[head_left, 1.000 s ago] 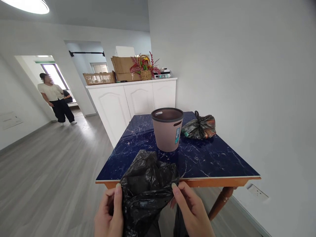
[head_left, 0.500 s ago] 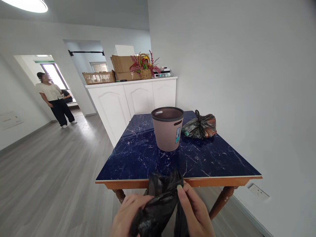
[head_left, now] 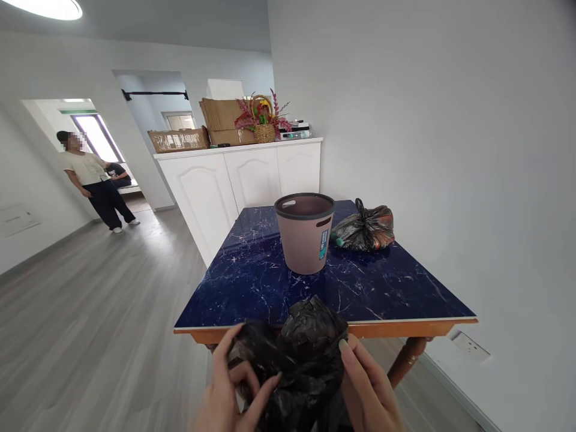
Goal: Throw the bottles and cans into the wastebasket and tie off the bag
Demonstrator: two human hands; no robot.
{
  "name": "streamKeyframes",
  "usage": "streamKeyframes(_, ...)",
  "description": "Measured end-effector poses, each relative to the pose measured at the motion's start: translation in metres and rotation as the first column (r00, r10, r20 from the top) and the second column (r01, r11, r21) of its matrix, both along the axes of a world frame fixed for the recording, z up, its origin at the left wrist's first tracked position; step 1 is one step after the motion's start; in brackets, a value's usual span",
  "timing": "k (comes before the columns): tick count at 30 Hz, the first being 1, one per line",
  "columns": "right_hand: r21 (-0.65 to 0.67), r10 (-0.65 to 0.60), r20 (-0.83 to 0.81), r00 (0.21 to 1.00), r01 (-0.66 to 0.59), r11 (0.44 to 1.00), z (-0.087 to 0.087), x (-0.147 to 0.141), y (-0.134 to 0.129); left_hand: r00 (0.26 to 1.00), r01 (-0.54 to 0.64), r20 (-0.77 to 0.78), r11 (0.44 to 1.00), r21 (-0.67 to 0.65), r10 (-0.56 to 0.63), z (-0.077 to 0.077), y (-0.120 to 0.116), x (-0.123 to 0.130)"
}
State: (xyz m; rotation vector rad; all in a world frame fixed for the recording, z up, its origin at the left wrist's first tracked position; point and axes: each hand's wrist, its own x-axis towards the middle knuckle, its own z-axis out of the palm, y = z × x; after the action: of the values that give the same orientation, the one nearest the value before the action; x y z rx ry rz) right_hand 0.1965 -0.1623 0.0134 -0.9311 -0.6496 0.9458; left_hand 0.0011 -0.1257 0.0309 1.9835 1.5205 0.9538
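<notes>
Between my two hands a thin black plastic bag [head_left: 310,354] is bunched and partly spread, in front of the table's near edge. My right hand [head_left: 366,381] pinches its right edge between thumb and fingers. On the other side, my left hand [head_left: 236,384] grips the bag's left part, fingers curled and some of them behind the plastic. Beyond the bag, a pinkish-brown trash bin [head_left: 302,246] with a dark rim stands upright on the blue marbled table [head_left: 243,282]. A tied, filled black trash bag [head_left: 366,228] lies to the bin's right.
A white cabinet [head_left: 202,186] behind the table bears cardboard boxes [head_left: 180,141] and a flower basket [head_left: 264,132]. One person [head_left: 92,174] stands at the far left by a doorway; another sits behind. A wall [head_left: 427,150] borders the right side.
My left hand has shifted its hold on the black bag, its fingers now spread farther apart. The bag has widened and risen between my hands. The bin and tied bag have stayed put.
</notes>
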Motion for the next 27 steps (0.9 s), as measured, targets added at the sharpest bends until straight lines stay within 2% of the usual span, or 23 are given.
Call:
streamKeyframes(2,-0.046,0.010,-0.054,0.998,-0.012,0.999,-0.004,0.000,-0.002,1.000,-0.012,-0.023,1.000,0.023,0.013,0.001,0.002,-0.002)
streamKeyframes(6,-0.077,0.026,-0.074,0.997,-0.032,0.997,-0.010,0.002,-0.005,0.992,0.078,-0.106,0.997,0.025,-0.075,0.001,0.007,-0.009)
streamKeyframes(9,-0.078,0.030,-0.003,1.000,-0.030,0.996,-0.010,0.010,-0.005,0.994,-0.034,-0.102,0.990,0.134,0.048,0.003,0.014,-0.017)
streamKeyframes(11,-0.058,0.075,0.069,0.995,-0.071,0.996,-0.008,0.018,-0.003,0.987,-0.110,-0.092,0.976,0.186,0.129,0.009,0.020,-0.023)
streamKeyframes(14,-0.027,0.125,0.165,0.978,-0.122,0.992,-0.004,0.029,-0.002,0.972,-0.171,-0.113,0.949,0.263,0.206,0.028,0.033,-0.034)
streamKeyframes(19,0.017,0.087,0.388,0.917,-0.101,0.995,-0.003,0.039,-0.003,0.914,-0.275,-0.158,0.857,0.436,0.374,0.073,0.057,-0.046)
streamKeyframes(23,0.115,0.022,0.609,0.793,-0.115,0.987,0.000,0.044,-0.001,0.846,-0.333,-0.155,0.733,0.593,0.510,0.108,0.069,-0.045)
streamKeyframes(25,0.133,-0.026,0.663,0.748,-0.083,0.988,0.000,0.046,0.000,0.828,-0.341,-0.101,0.639,0.689,0.552,0.122,0.072,-0.043)
streamKeyframes(26,0.141,-0.041,0.680,0.732,-0.076,0.987,0.000,0.047,0.000,0.837,-0.338,-0.068,0.611,0.716,0.543,0.128,0.072,-0.042)
streamKeyframes(27,0.143,-0.046,0.692,0.721,-0.074,0.987,-0.001,0.047,0.000,0.859,-0.335,-0.039,0.617,0.712,0.511,0.133,0.072,-0.041)
